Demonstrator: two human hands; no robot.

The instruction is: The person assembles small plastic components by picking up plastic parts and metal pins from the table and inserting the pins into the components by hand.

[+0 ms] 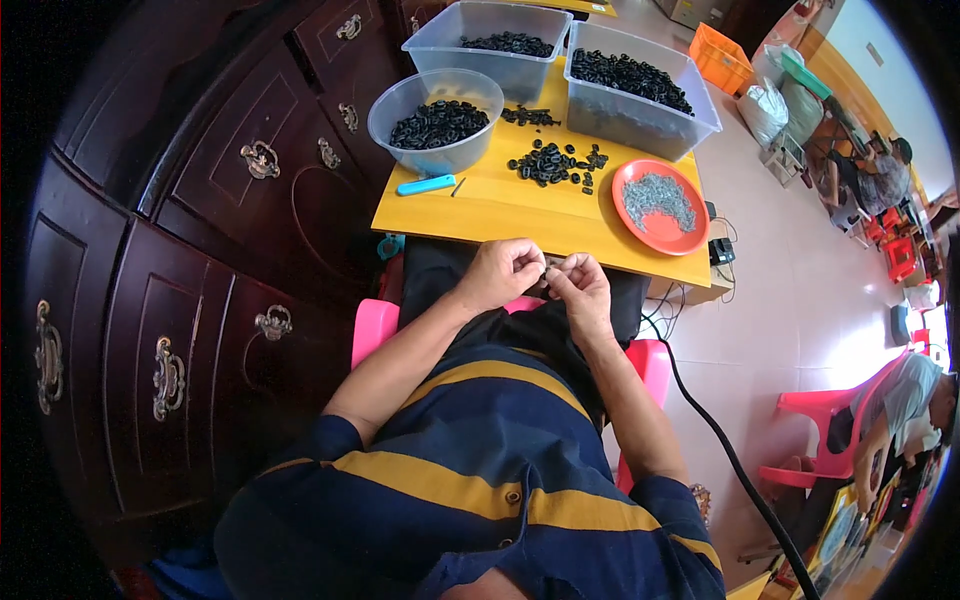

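Observation:
My left hand (498, 274) and my right hand (584, 294) meet fingertip to fingertip over my lap, just off the near edge of the yellow table (480, 222). Both are closed in a pinch. Whatever lies between the fingers is too small and hidden to name; a dark bit shows there. Beyond them on the table lies a loose heap of small black ring-like parts (548, 165). An orange-red plate (668, 243) to the right holds many small clear pieces (655, 190). To the left rest a blue-handled cutter (426, 186) and a thin dark stick (458, 187).
A round clear tub (440, 163) and two clear bins, left (480, 78) and right (625, 118), contain black parts. Dark wooden cabinets (230, 230) stand close on my left. A black cable (710, 420) runs along my right. Other people sit further right.

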